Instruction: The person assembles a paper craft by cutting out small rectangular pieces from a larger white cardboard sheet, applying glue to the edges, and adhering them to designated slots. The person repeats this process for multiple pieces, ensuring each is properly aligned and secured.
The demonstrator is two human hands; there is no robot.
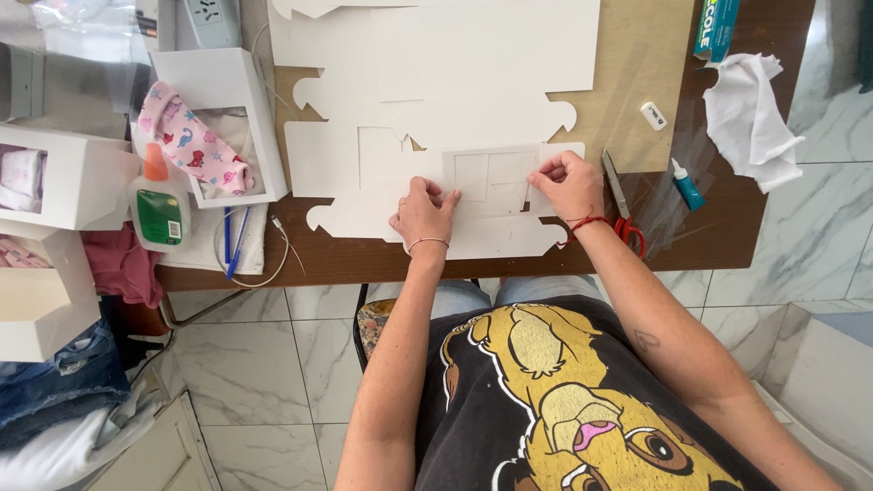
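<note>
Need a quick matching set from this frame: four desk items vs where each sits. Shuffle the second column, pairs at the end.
1 glue bottle
2 scissors
3 white cloth
4 blue pens

A far right edge of the table
B just right of the right hand
C left, orange cap, green label
D left, on white paper near the front edge

Pairs: 1-C, 2-B, 3-A, 4-D

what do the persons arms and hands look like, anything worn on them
Both arms are bare, with no sleeves reaching the forearms. The left hand has a thin, light bracelet at the wrist. The right hand has a red cord bracelet at its wrist, and a small dark tattoo marks the right forearm. No rings or watch can be made out.
</note>
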